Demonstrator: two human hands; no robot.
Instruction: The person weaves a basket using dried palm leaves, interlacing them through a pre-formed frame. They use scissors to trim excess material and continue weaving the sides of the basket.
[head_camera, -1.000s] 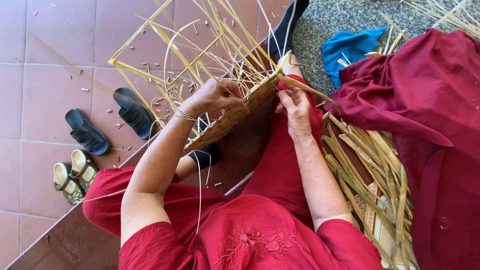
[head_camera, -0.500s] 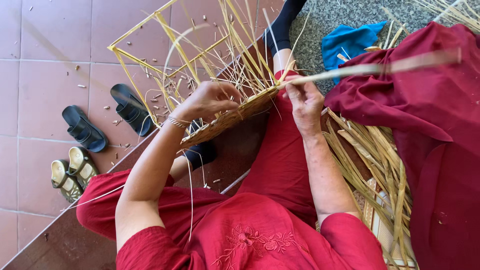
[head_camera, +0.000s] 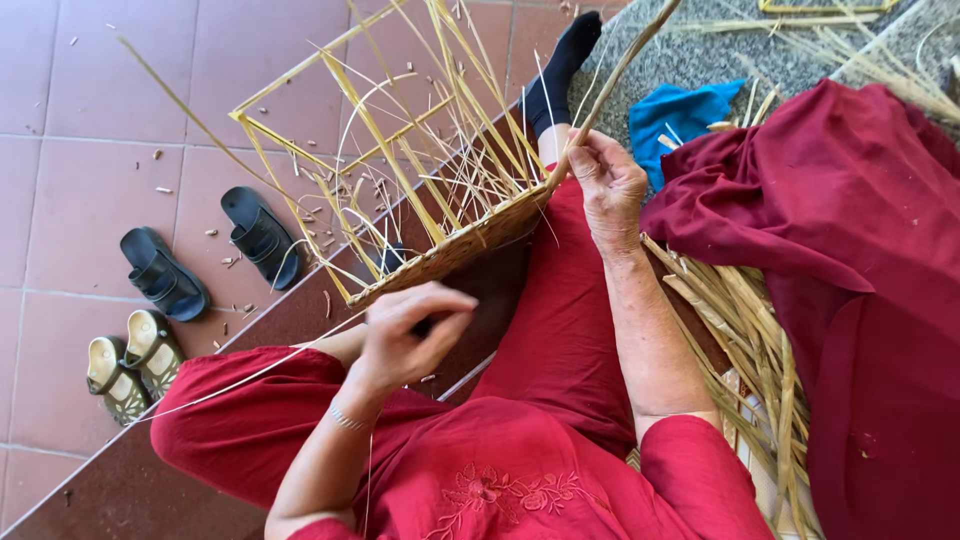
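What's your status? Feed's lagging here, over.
Left hand pinching thin strand. Right hand gripping strip at woven basket edge. Cut strips piled alongside.

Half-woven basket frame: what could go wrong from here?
1. The half-woven basket sits tilted on the lap with only the right hand on it; it might slip toward the tiled floor.
2. The left hand pinches a thin strand running taut to the left; a hard pull could snap it.
3. Loose upright stakes splay apart with stiff tips near the hands; they could poke or spring out of the weave.
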